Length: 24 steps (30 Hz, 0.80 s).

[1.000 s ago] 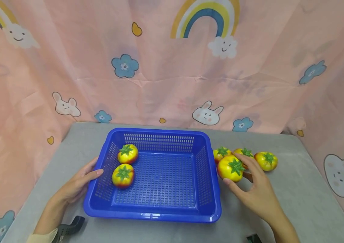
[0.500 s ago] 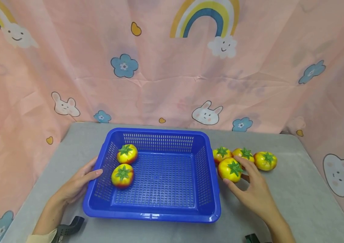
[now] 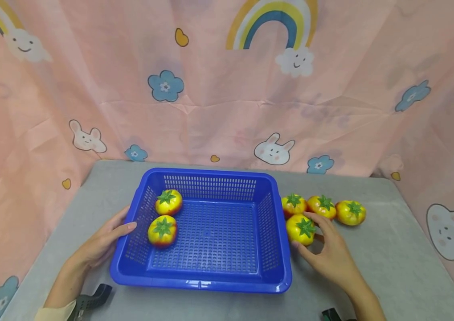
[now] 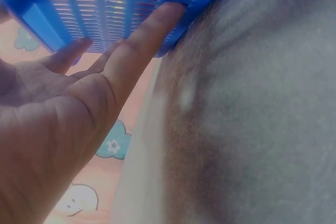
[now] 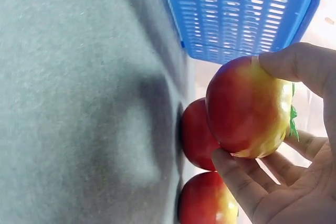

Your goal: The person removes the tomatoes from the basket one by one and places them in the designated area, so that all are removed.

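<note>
A blue plastic basket (image 3: 206,285) with slotted walls holds two yellow-and-red tomatoes, a rear tomato (image 3: 168,203) and a front tomato (image 3: 162,232), both near its left wall. My left hand (image 3: 100,243) grips that left side, thumb over the rim and fingers against the outer wall. Beside the basket's right wall, my right hand (image 3: 333,254) holds a tomato (image 3: 300,230) between thumb and fingertips. In the right wrist view this held tomato (image 5: 249,107) hangs slightly above the table, its red underside showing and green leafy top turned toward the palm.
Behind the held one, a row of three tomatoes sits on the grey table (image 3: 403,249): a left tomato (image 3: 294,205), a middle tomato (image 3: 321,207) and a right tomato (image 3: 351,212). A pink patterned curtain (image 3: 218,89) closes off the back and sides.
My right hand has shifted slightly toward the front and left with the tomato, uncovering more of the middle tomato behind. The left hand and basket have stayed in place.
</note>
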Motion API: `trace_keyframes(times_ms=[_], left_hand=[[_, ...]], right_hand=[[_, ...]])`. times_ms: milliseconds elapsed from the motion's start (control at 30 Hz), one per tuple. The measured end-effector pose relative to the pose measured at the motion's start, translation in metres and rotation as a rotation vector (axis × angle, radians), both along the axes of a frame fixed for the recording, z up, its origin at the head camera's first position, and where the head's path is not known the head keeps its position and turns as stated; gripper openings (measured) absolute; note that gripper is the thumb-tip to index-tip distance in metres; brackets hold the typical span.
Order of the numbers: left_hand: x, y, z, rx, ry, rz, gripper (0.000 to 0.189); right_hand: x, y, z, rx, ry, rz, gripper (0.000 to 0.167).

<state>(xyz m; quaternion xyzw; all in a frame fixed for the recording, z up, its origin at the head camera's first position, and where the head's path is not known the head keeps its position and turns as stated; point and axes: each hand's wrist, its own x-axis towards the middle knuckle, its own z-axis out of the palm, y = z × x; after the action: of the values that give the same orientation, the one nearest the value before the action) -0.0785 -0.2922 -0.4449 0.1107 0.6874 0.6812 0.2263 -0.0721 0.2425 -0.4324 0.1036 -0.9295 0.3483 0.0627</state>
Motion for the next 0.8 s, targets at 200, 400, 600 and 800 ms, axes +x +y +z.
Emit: trace_keyframes(times_ms=[200, 400, 600, 800], left_hand=[[-0.0006, 0.0001, 0.0014, -0.002, -0.008, 0.000, 0.072], [-0.0003, 0.0000, 0.0003, -0.006, -0.007, 0.000, 0.072], [-0.0016, 0.0006, 0.0002, -0.004, -0.007, 0.003, 0.072], [-0.0011, -0.0002, -0.0013, -0.001, -0.008, 0.005, 0.072]], right_hand=[[0.0002, 0.0017, -0.0036, 0.028, -0.024, -0.004, 0.072], [0.0000, 0.0035, -0.0046, 0.014, -0.039, 0.009, 0.072], [-0.0010, 0.0047, -0.0065, 0.017, -0.079, 0.004, 0.072], [-0.0024, 0.0042, -0.0080, 0.040, -0.142, -0.009, 0.073]])
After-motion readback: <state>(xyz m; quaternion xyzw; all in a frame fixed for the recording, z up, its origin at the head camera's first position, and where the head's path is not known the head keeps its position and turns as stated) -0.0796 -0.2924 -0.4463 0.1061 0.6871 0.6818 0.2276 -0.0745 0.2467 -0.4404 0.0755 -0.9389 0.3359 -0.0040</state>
